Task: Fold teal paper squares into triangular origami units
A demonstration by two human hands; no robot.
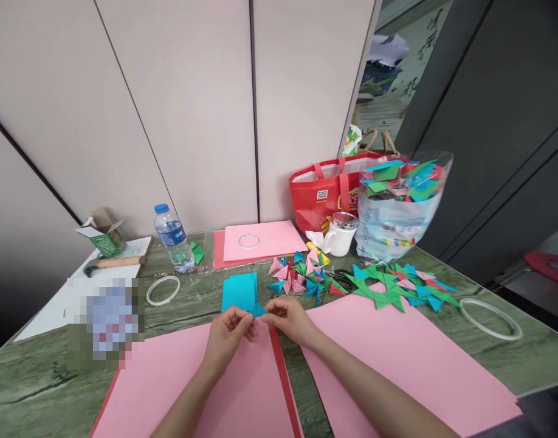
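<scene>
One blue folded paper (258,310) is at the far edge of the near pink stack (179,371), pinched in the fingers of the left hand (224,337) and right hand (292,319), probably steadying its creases; blue sheets (239,293) lie just beyond, seemingly within reach.

Bare left grip (228,336) and right grip (292,317), slender bare forearms (361,383)

Folded triangular paper piece (258,310) is blue; rectangular paper sheets (397,359) at near edge of dark-veined green table (28,374) are pink.
</scene>
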